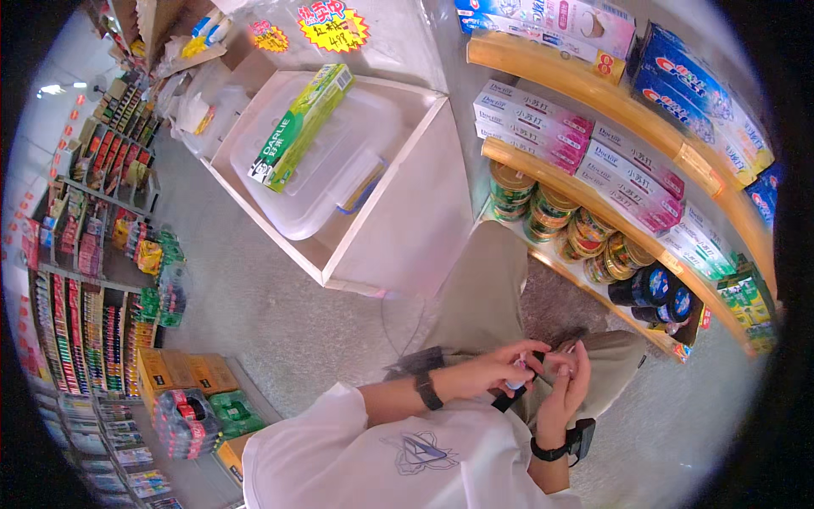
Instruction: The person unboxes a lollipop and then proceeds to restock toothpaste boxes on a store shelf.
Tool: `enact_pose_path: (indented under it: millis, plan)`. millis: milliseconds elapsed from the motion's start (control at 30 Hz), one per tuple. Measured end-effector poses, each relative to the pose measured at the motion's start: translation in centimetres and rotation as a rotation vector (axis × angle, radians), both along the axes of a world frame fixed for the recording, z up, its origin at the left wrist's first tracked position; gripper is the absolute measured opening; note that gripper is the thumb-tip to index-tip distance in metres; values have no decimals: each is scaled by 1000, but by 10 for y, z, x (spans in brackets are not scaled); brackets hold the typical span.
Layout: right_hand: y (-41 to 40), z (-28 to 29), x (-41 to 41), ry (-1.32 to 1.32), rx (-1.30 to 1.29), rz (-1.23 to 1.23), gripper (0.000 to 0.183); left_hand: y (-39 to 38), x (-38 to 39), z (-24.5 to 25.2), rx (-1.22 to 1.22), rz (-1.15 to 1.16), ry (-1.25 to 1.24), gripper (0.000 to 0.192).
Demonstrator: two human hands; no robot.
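Note:
In the head view, my left hand (518,368) is closed around a small pink and white object (516,380), mostly hidden by the fingers; its kind cannot be told. A black strap (507,399) shows beside that hand. Just to its right is my right hand (568,376), fingers apart and partly bent, with nothing plainly held in it. Both hands are over the lap, above the khaki trousers (480,299). Each wrist wears a black band, the right one with a small black device on it.
A white-walled bin (356,245) holds a lidded plastic box (305,194) with a green Darlie toothpaste carton (302,127) on top. At right, shelves (572,181) carry Doctor toothpaste boxes (540,118), Crest boxes (696,95) and stacked tins (553,207). Stocked store shelves and drink packs (191,423) stand at left.

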State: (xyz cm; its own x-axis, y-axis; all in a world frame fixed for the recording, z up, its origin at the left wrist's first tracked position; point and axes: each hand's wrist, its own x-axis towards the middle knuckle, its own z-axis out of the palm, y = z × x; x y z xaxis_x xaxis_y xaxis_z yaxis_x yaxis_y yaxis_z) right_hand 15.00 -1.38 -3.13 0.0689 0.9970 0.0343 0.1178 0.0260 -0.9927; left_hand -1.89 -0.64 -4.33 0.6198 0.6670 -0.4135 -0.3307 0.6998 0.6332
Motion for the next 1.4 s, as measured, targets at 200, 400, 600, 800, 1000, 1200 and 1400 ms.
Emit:
enact_pose_path:
  millis: [200, 400, 600, 800, 1000, 1200, 1400]
  plan:
    - [-2, 33, -9, -332, 105, 166, 19, -4, 9, -24, -165, 55, -133, 54]
    - [0, 22, -12, -541, 289, 487, 17, -20, 22, -33, -246, 116, -154, 49]
    - [1, 31, -22, -513, 342, 430, 19, -12, 17, -27, -395, 318, -120, 40]
    - [4, 21, -14, -379, 291, 280, 18, -2, -12, -15, -198, 304, -247, 37]
    - [17, -15, -6, -271, 244, 192, 16, -1, -78, 44, 31, 468, 132, 38]
    - [23, -30, -7, -202, 169, 157, 14, -13, -134, 101, -30, 752, 272, 31]
    - [22, -43, -1, -203, 93, 116, 13, -22, -147, 153, 333, 922, 307, 31]
